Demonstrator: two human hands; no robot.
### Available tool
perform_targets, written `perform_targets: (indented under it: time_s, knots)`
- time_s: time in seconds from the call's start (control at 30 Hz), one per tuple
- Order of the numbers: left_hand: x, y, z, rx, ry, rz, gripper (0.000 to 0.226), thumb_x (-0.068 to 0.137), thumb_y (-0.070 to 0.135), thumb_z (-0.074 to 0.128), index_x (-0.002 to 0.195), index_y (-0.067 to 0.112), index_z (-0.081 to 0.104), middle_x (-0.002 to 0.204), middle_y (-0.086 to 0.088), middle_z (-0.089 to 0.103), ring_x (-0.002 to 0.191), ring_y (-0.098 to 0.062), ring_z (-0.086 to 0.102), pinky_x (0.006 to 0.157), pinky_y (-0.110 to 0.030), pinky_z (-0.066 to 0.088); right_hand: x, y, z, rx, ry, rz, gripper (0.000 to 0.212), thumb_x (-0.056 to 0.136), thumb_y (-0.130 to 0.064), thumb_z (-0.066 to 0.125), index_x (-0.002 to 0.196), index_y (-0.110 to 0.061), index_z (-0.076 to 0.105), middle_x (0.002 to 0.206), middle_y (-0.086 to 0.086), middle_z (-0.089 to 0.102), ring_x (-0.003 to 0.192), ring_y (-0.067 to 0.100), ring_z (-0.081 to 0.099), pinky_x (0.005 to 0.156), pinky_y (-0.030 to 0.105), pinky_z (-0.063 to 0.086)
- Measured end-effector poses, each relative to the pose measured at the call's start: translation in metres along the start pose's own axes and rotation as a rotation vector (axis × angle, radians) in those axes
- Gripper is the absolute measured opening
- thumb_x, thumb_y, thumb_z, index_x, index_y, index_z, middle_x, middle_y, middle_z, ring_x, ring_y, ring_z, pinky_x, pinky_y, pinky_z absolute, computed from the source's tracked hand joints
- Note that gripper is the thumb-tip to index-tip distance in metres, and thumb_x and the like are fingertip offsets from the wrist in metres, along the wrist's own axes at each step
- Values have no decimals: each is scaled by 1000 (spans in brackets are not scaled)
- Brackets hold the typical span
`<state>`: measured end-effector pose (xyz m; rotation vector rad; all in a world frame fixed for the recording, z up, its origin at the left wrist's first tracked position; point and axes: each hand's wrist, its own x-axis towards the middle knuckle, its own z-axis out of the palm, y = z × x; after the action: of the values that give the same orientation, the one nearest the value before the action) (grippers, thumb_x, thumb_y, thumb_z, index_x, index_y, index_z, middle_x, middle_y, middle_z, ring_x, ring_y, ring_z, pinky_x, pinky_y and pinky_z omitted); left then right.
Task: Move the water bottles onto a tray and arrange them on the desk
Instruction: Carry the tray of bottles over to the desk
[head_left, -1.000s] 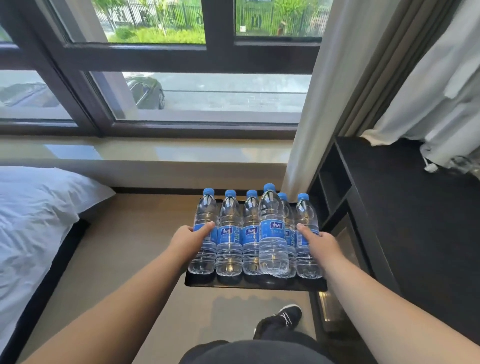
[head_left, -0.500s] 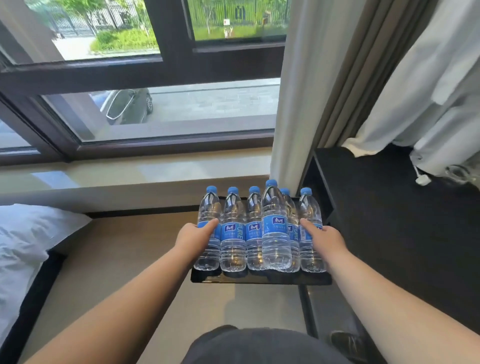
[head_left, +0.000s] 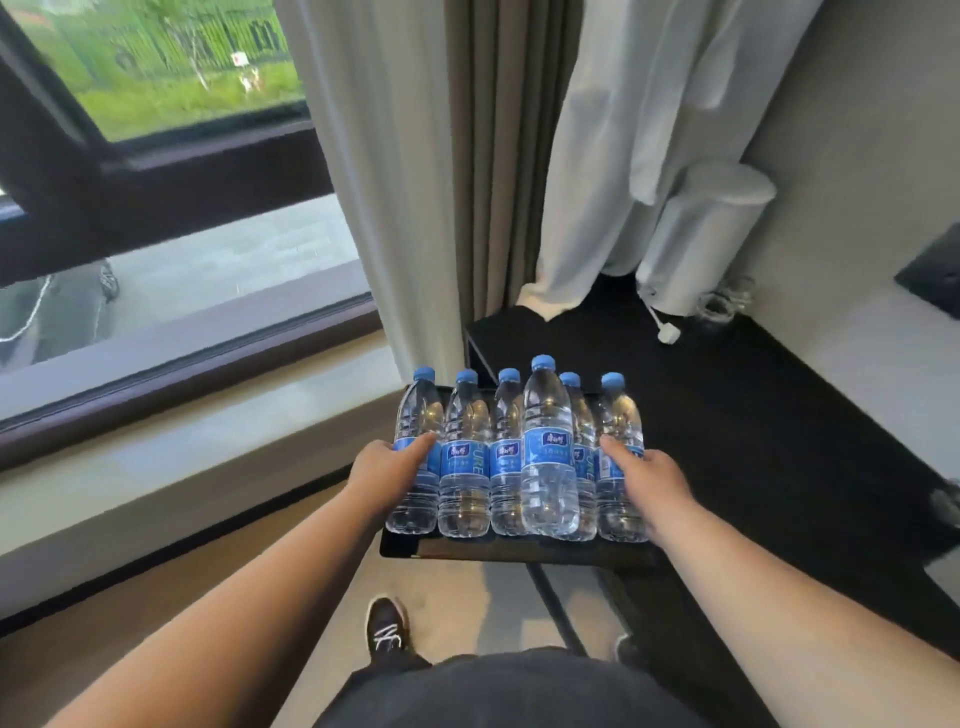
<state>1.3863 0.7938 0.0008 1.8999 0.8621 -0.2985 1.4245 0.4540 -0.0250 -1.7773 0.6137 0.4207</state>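
Note:
Several clear water bottles (head_left: 549, 457) with blue caps and blue labels stand upright in a tight row on a black tray (head_left: 498, 550). I hold the tray in the air by its two sides. My left hand (head_left: 387, 465) grips the left side, with the thumb pressed on the leftmost bottle. My right hand (head_left: 649, 480) grips the right side, thumb on the rightmost bottle. The fingers under the tray are hidden. The tray's right part hangs over the edge of the black desk (head_left: 753, 441).
Grey curtains (head_left: 467, 156) hang down behind the desk's left corner. A white cylindrical appliance (head_left: 701, 239) with a white plug (head_left: 667, 335) and a glass (head_left: 724, 304) stand at the desk's back. A window and pale sill (head_left: 208, 415) lie left. My shoe (head_left: 387, 626) is on the floor.
The view has swung right and nearer to the desk. The tray with its bottles has moved right, from over the floor to partly over the desk. Both hands keep the same hold.

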Motion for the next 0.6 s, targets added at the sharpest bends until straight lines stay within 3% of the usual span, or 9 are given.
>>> perform_targets:
  time_s: [0.1, 0.23, 0.4, 0.5, 0.6]
  knots:
    - [22, 29, 26, 57, -78, 53, 57, 78, 69, 73, 98, 17, 66, 84, -1, 75, 65, -14, 74, 46, -22, 49, 10, 5, -19, 36, 114, 18, 48, 82, -64, 79, 93, -18, 72, 89, 4, 78, 81, 24, 75, 71, 38, 59]
    - [56, 66, 61, 148, -200, 127, 49, 79, 69, 73, 92, 22, 64, 85, -1, 75, 69, -14, 73, 46, -20, 49, 18, 13, -38, 124, 218, 101, 55, 80, -65, 80, 99, -14, 77, 87, 4, 81, 83, 27, 79, 82, 48, 64]
    - [100, 115, 102, 284, -350, 221, 50, 78, 69, 73, 88, 20, 64, 84, -4, 74, 73, -20, 73, 60, -33, 58, 16, 19, -47, 206, 403, 171, 56, 78, -70, 78, 96, -16, 79, 85, 4, 81, 81, 27, 79, 85, 50, 63]
    - [123, 143, 124, 362, -448, 288, 54, 74, 69, 74, 90, 18, 65, 88, -5, 75, 78, -23, 75, 76, -44, 64, 14, 22, -44, 278, 519, 207, 55, 78, -69, 78, 95, -17, 78, 83, 2, 81, 78, 25, 78, 77, 43, 64]
    - [141, 171, 146, 463, -553, 372, 65, 68, 74, 71, 98, 17, 69, 88, -4, 77, 79, -22, 76, 78, -43, 63, 10, 29, -37, 364, 608, 235, 50, 79, -65, 78, 92, -17, 78, 79, 2, 81, 71, 22, 79, 70, 40, 63]
